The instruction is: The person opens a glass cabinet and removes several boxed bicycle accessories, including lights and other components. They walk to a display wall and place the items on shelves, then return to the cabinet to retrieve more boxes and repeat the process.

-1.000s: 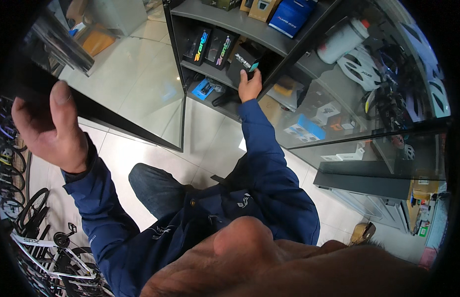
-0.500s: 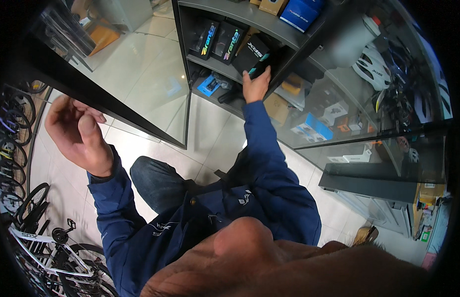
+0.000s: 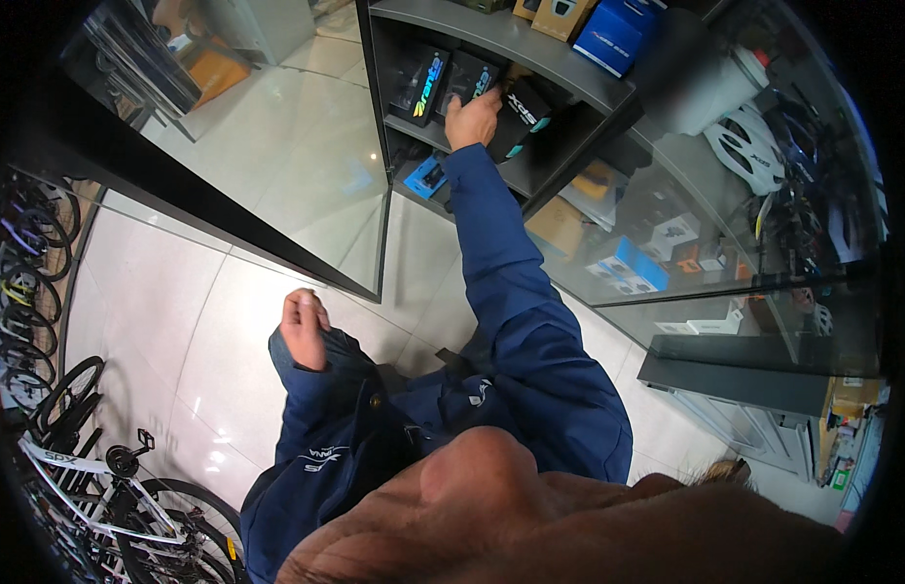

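Head view: your right hand (image 3: 474, 119) is at 12 o'clock, thumb and fingers against the middle black box (image 3: 464, 73) on the cabinet shelf (image 3: 519, 175); whether it grips, you cannot tell, and a second black box (image 3: 519, 117) is just beside it at 3 o'clock. Your left hand (image 3: 305, 329) is loosely curled between 8 and 9 o'clock, below the black-framed glass door (image 3: 248, 222).

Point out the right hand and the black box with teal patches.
Right hand (image 3: 474, 119): head view, back of the hand.
Black box with teal patches (image 3: 522, 123): head view, printed face.
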The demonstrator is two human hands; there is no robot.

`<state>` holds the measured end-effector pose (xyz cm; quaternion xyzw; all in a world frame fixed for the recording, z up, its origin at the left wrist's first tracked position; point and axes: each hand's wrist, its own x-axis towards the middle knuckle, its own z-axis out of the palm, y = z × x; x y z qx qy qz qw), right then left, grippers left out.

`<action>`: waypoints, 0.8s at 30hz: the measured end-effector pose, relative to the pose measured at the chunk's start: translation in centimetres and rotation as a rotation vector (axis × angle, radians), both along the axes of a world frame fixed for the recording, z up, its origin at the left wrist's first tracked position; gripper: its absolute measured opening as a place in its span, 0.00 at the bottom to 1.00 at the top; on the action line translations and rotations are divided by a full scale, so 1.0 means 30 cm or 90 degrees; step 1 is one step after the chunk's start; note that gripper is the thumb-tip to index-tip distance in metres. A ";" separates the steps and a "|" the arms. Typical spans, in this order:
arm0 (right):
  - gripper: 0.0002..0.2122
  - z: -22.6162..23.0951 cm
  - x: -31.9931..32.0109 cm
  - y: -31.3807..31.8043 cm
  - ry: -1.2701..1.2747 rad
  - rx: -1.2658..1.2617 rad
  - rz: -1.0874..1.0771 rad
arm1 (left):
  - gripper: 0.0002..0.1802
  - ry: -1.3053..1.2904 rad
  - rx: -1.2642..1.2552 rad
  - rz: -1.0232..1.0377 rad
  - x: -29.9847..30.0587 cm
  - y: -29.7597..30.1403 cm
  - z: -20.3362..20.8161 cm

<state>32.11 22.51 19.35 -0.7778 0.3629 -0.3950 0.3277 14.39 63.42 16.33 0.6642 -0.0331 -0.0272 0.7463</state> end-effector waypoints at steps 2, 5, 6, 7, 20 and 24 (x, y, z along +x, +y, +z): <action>0.40 0.011 0.002 0.007 -0.016 -0.003 -0.026 | 0.10 0.061 -0.011 -0.028 -0.024 0.014 -0.105; 0.38 0.022 0.006 -0.013 -0.014 -0.026 -0.051 | 0.09 0.094 -0.061 -0.070 -0.043 0.023 -0.203; 0.38 0.023 0.004 -0.024 0.014 -0.013 -0.064 | 0.09 0.110 -0.071 -0.079 -0.042 0.026 -0.222; 0.33 0.025 -0.001 -0.037 0.038 -0.016 -0.049 | 0.10 0.104 -0.072 -0.091 -0.040 0.029 -0.234; 0.33 -0.044 0.112 -0.016 -0.075 -0.026 0.099 | 0.12 0.170 -0.085 -0.150 -0.013 -0.003 -0.271; 0.37 -0.120 0.208 0.006 -0.078 -0.032 0.049 | 0.13 0.161 -0.087 -0.149 -0.025 0.000 -0.257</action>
